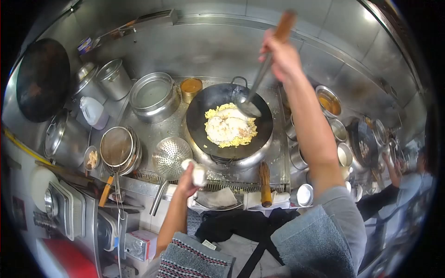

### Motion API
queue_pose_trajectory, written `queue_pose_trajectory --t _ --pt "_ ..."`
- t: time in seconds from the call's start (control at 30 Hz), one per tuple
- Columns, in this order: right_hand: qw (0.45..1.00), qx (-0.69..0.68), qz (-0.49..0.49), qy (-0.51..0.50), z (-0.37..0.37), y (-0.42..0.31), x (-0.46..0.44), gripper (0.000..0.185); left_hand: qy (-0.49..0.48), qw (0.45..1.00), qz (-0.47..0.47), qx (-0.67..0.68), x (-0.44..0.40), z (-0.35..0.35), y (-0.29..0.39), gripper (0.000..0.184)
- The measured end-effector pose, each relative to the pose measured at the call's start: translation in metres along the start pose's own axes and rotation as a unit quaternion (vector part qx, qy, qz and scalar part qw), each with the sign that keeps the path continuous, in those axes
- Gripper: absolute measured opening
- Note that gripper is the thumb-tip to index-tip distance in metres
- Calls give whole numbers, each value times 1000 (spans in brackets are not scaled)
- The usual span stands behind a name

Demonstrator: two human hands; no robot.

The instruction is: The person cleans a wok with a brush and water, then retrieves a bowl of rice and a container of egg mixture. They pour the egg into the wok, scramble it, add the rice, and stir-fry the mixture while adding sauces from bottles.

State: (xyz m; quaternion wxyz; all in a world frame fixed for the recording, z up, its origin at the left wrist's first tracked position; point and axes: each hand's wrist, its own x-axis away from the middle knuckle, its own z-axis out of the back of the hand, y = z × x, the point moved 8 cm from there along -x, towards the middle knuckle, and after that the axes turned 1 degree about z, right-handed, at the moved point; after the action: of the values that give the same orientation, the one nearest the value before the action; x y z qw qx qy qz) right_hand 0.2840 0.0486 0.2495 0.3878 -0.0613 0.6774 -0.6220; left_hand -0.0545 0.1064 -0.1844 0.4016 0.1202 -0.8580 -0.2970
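High above the stove, my right hand (283, 56) is closed round the wooden-handled ladle (249, 106), whose bowl hangs over the wok's right side. White rice (227, 126) lies on yellow scrambled egg (243, 139) inside the black wok (197, 111). My left hand (187, 183) grips a bunched white cloth (200, 175), just in front of the wok and right of a perforated strainer (172, 157). Motion blurs the right hand and the ladle slightly. Whether the ladle's bowl touches the food I cannot tell.
A bamboo brush (265, 185) lies at the stove's front edge. Left stand a large metal pot (155, 97), a tin (191, 89) and a mesh strainer (117, 146). Several metal containers (338, 129) line the right. Another person (408, 185) works at a wok at far right.
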Motion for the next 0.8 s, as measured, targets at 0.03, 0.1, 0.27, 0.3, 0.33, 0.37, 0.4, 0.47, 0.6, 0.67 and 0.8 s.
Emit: queue_pose_trajectory --t 0.03,0.1,0.27,0.3,0.33,0.37,0.4,0.47,0.6,0.67,0.8 --pt "991 -116 60 32 10 -19 -6 20 -35 999 1 -5 -14 -23 -4 52" --pt "940 -193 252 121 33 -82 36 20 -30 998 32 54 -59 -47 -19 52" --pt "986 -3 9 164 -44 121 38 22 5 999 -8 -42 -97 -69 -15 22" --pt "990 -84 -38 105 -65 147 35 24 15 997 -57 -50 -93 -69 -11 21" --pt "989 -124 -57 61 -79 142 24 26 28 992 -113 -55 -93 -68 2 22" --pt "989 -119 -62 61 -83 127 21 26 27 993 -106 -52 -95 -63 -1 22" --pt "989 -147 -21 4 -92 95 17 28 32 990 -121 -59 -96 -61 -3 21" --pt "986 -155 39 -38 -92 24 15 29 34 988 -138 -59 -103 -65 0 20" --pt "981 -150 111 54 -76 -5 57 29 36 982 -164 -92 -107 -60 1 26" --pt "997 3 -43 62 -112 99 54 29 31 983 -148 -106 -111 -55 -8 25" --pt "994 -88 -35 -55 -101 90 23 29 12 981 -149 -127 -104 -56 -1 18"
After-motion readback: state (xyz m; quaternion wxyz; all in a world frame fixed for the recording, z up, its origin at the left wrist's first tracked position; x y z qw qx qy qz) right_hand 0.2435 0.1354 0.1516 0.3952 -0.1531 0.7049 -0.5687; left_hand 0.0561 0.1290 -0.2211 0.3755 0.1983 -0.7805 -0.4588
